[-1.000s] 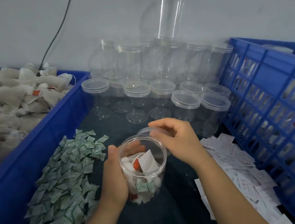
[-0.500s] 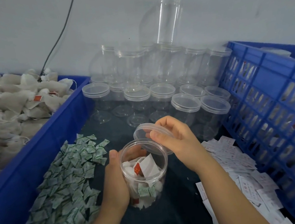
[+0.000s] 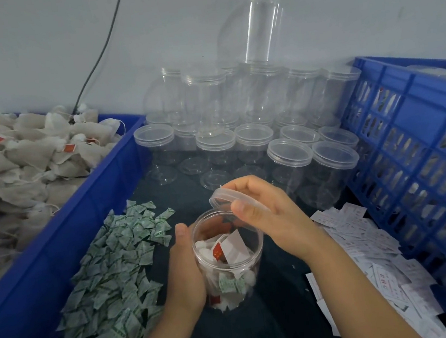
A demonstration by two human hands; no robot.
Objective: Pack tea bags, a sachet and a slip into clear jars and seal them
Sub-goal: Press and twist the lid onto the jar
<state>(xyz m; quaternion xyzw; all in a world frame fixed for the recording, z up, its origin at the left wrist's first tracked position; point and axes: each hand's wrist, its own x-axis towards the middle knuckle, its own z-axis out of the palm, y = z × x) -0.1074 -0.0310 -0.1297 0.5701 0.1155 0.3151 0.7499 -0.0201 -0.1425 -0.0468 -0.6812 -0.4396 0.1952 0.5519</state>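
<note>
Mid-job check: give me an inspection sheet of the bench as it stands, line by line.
Surface: dark table top.
Job's things: open jar holds tea bags, green sachets and a white slip; lid tilted above its mouth, not seated. Tea bag heap in left crate; sachet pile left; slip pile right; empty jars stacked behind.
Clutter: nothing seen.
Hands: left hand grips the jar's side; right hand pinches the lid.
Cables: black cable runs down the wall.
Surroundings: slatted blue crate at right.
</note>
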